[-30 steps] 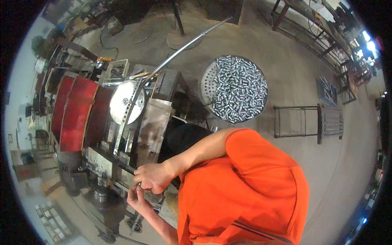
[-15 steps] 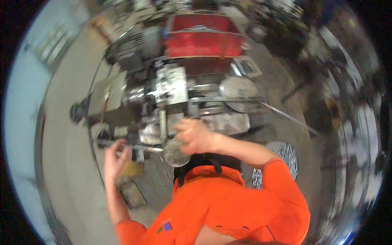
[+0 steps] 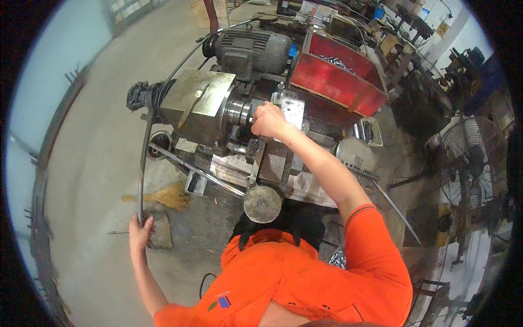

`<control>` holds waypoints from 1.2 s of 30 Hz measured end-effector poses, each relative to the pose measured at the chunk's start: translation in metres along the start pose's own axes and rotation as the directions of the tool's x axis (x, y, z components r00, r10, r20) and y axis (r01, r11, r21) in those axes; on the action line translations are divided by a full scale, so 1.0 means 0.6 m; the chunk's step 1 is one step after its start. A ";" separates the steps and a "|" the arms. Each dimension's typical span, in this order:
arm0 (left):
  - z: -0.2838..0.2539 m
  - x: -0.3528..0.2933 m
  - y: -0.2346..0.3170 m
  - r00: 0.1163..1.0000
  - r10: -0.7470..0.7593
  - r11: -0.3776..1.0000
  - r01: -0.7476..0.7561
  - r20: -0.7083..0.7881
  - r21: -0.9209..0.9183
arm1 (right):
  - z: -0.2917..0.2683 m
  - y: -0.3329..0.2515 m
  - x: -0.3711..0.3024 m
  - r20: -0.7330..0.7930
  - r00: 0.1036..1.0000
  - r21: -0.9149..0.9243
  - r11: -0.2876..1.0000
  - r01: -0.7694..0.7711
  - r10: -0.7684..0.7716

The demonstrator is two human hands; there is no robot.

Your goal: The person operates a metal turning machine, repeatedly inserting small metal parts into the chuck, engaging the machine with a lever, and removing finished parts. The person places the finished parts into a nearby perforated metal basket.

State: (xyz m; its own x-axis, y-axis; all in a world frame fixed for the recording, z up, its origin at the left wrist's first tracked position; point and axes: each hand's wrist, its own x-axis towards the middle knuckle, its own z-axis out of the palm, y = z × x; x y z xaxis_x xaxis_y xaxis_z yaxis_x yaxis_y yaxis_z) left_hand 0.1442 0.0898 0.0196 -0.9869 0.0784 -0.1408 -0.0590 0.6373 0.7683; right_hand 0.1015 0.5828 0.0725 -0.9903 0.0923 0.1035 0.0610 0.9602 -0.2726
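My left hand (image 3: 140, 231) is closed round the lower end of a long metal lever (image 3: 143, 174), which runs up to the left end of a small lathe's headstock (image 3: 202, 103). My right hand (image 3: 268, 121) reaches across to the spindle nose (image 3: 238, 113), a shiny stepped steel cylinder. Its fingers are bent together right at the front of the spindle; whatever they hold is hidden. Beside that hand lies a bright steel plate (image 3: 292, 109) with holes. Nearer to me is a round metal handwheel disc (image 3: 262, 204), touched by neither hand.
A red bin (image 3: 340, 82) holding small metal parts stands behind, beside a ribbed electric motor (image 3: 253, 52). A bare metal bar (image 3: 201, 175) slants across the front. A straw broom (image 3: 163, 196) lies on the floor. A perforated round plate (image 3: 357, 155) and a fan (image 3: 460, 161) are at right.
My right hand has moved from beside the handwheel disc up to the spindle. My left hand has moved down and left, onto the lever. The view has turned and sharpened.
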 end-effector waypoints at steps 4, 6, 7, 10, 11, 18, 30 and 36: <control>0.002 0.014 -0.002 0.999 -0.032 0.995 0.033 -0.003 0.097 | 0.012 0.009 0.006 0.010 0.999 0.058 0.997 0.046 -0.046; 0.001 0.011 0.001 0.997 -0.069 0.991 0.070 -0.015 0.114 | 0.006 -0.005 -0.003 0.013 0.996 0.080 0.993 0.086 -0.087; 0.003 0.016 0.006 0.997 -0.077 0.990 0.079 -0.020 0.120 | 0.004 -0.005 0.000 0.042 0.996 0.067 0.995 0.071 -0.074; 0.007 0.017 -0.021 0.969 0.184 0.848 -0.073 -0.163 0.524 | 0.006 -0.007 0.009 0.072 0.994 0.023 0.997 0.078 -0.080; 0.012 0.022 -0.023 0.972 0.145 0.816 -0.012 -0.185 0.578 | -0.002 -0.014 0.011 0.131 0.990 0.007 0.999 0.051 -0.051; 0.000 0.067 -0.043 0.980 0.052 0.650 0.113 -0.192 0.752 | 0.012 0.003 0.011 -0.064 0.977 -0.040 0.978 0.203 -0.205; -0.218 0.299 -0.218 0.896 0.374 0.432 0.060 -0.239 0.900 | 0.000 -0.027 0.004 -0.014 0.989 -0.051 0.988 0.148 -0.149; 0.008 0.254 -0.030 0.605 0.526 0.850 -0.393 -0.597 0.350 | -0.052 0.009 -0.085 -0.242 0.949 0.034 0.976 0.215 -0.200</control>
State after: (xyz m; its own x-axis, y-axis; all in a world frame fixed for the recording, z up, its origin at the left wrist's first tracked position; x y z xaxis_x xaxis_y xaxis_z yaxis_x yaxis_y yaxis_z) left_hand -0.0042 0.0940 -0.0185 -0.7179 -0.0749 0.6921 0.3906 0.7796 0.4896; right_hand 0.1563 0.5915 0.0953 -0.9223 -0.0410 0.3844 -0.1575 0.9480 -0.2767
